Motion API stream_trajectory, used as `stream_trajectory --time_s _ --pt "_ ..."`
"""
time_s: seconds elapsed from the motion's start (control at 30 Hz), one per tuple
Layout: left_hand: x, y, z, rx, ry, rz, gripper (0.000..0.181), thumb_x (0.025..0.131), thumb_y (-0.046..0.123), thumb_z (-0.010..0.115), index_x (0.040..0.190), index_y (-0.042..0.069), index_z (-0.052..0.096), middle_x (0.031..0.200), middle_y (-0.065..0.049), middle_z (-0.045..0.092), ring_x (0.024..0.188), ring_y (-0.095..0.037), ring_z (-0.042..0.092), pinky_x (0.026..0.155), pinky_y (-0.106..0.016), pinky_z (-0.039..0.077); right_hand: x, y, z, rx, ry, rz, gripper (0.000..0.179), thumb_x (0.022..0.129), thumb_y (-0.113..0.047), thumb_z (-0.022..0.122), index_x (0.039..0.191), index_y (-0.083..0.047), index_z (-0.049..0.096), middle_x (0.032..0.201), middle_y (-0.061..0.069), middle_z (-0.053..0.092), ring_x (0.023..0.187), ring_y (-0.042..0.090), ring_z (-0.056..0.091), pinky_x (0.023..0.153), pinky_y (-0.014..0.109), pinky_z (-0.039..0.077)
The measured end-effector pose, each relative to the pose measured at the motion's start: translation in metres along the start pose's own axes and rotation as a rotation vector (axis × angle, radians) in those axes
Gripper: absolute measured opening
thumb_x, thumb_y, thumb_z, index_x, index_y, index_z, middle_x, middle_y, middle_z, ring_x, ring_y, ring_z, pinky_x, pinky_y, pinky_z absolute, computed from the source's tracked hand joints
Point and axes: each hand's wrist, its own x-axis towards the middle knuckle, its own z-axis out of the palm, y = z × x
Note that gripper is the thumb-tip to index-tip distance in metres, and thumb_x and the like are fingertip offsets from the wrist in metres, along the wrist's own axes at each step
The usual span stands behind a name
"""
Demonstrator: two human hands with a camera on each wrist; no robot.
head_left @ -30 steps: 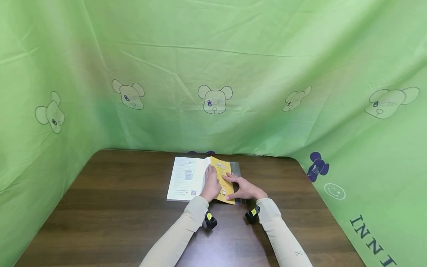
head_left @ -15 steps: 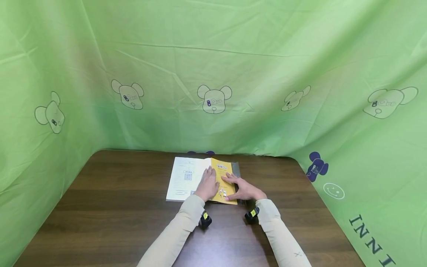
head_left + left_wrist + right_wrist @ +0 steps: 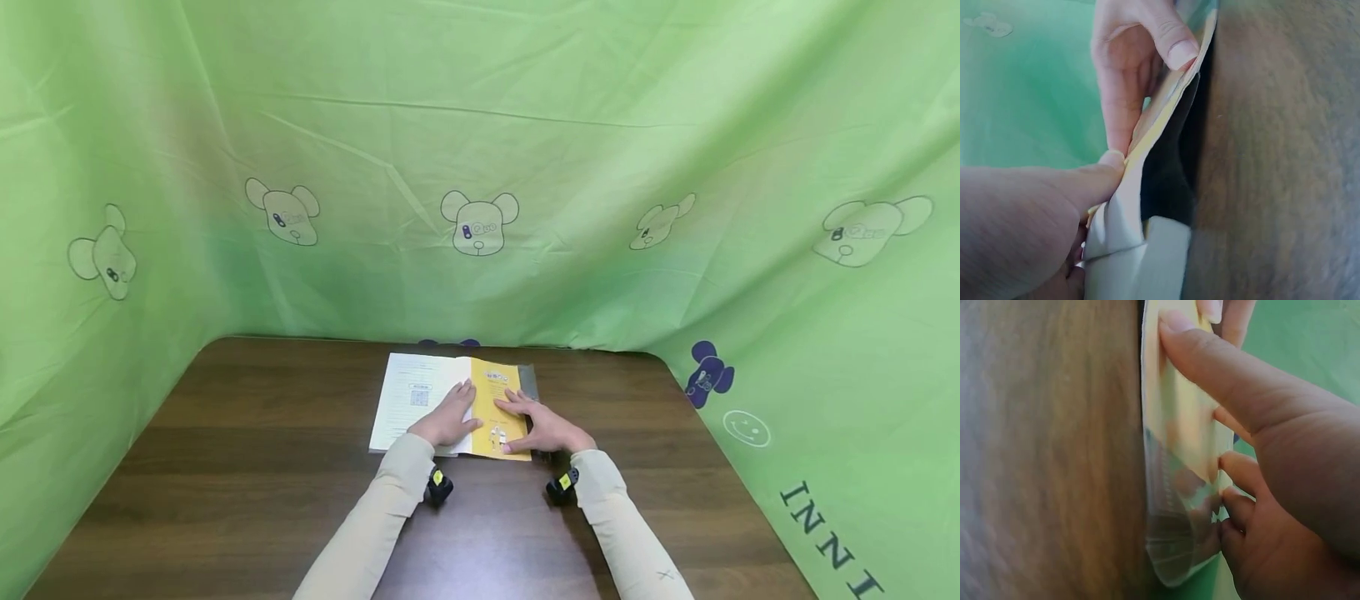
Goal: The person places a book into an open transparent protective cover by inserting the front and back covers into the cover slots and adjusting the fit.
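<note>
A book lies open near the table's far edge, its white printed page [image 3: 397, 408] on the left and its yellow cover [image 3: 489, 385] on the right. Clear plastic [image 3: 528, 383] sticks out past the cover's right edge. My left hand [image 3: 448, 418] presses on the book beside the crease, fingers extended. On the yellow cover rests my right hand [image 3: 547, 428], thumb and fingers spread apart. In the left wrist view the cover bows up from the table, with a dark gap beneath. Transparent film [image 3: 1175, 544] shows at the cover's side in the right wrist view.
The brown wooden table [image 3: 262, 467] surrounds the book. Green printed cloth [image 3: 360, 275] hangs behind the table and along both sides. A small black camera sits on each wrist.
My left hand has slid left from the yellow cover to the crease and the white page, and its fingers have spread. The yellow cover lies flatter. My right hand has hardly moved.
</note>
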Motion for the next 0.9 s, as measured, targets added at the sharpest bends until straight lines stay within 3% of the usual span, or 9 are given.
stream_trajectory --time_s 0.13,0.43,0.57,0.7,0.8,0.9 --pt "0.0 0.003 0.002 0.008 -0.001 -0.032 0.069 0.104 0.024 0.057 0.155 -0.01 0.026 0.167 -0.023 0.016 0.157 -0.037 0.011 0.128 -0.046 0.013 0.001 -0.002 0.003 -0.019 0.001 0.011 0.087 0.084 -0.036 0.084 0.156 -0.014 0.042 0.169 0.016 0.018 0.155 0.044 0.008 0.122 0.066 0.015" --pt "0.002 0.006 0.003 0.032 0.018 -0.04 0.07 0.1 0.021 0.063 0.153 -0.012 0.031 0.165 -0.026 0.022 0.155 -0.038 0.017 0.128 -0.046 0.016 0.002 -0.003 0.003 0.031 0.001 0.039 0.085 0.083 -0.036 0.085 0.155 -0.017 0.044 0.168 0.015 0.02 0.156 0.043 0.007 0.122 0.067 0.014" --pt "0.001 0.007 0.003 0.036 0.026 -0.044 0.07 0.1 0.021 0.064 0.152 -0.012 0.032 0.165 -0.026 0.023 0.155 -0.038 0.017 0.127 -0.046 0.017 0.002 0.0 0.003 0.035 0.04 0.026 0.07 0.089 -0.026 0.077 0.152 -0.014 0.049 0.166 0.015 0.026 0.155 0.043 0.012 0.122 0.066 0.015" --pt "0.001 0.01 0.004 0.029 0.03 -0.056 0.07 0.1 0.021 0.064 0.153 -0.012 0.032 0.165 -0.026 0.022 0.155 -0.038 0.017 0.127 -0.046 0.016 0.003 0.001 0.002 0.029 0.138 0.028 0.053 0.093 -0.01 0.072 0.144 -0.005 0.057 0.159 0.019 0.039 0.151 0.043 0.028 0.122 0.061 0.023" --pt "0.001 0.011 0.004 0.016 0.035 -0.067 0.07 0.1 0.021 0.064 0.153 -0.012 0.032 0.165 -0.025 0.021 0.156 -0.038 0.016 0.127 -0.046 0.016 0.005 -0.003 0.002 0.015 0.242 0.1 0.055 0.089 -0.009 0.077 0.139 0.002 0.059 0.152 0.025 0.048 0.144 0.044 0.04 0.119 0.059 0.032" --pt "0.0 0.012 0.005 0.001 0.043 -0.072 0.07 0.099 0.02 0.065 0.152 -0.012 0.032 0.165 -0.026 0.021 0.156 -0.038 0.016 0.127 -0.046 0.016 0.004 -0.008 0.001 -0.019 0.322 0.256 0.069 0.084 -0.017 0.083 0.142 0.007 0.053 0.146 0.029 0.05 0.138 0.046 0.042 0.115 0.058 0.038"
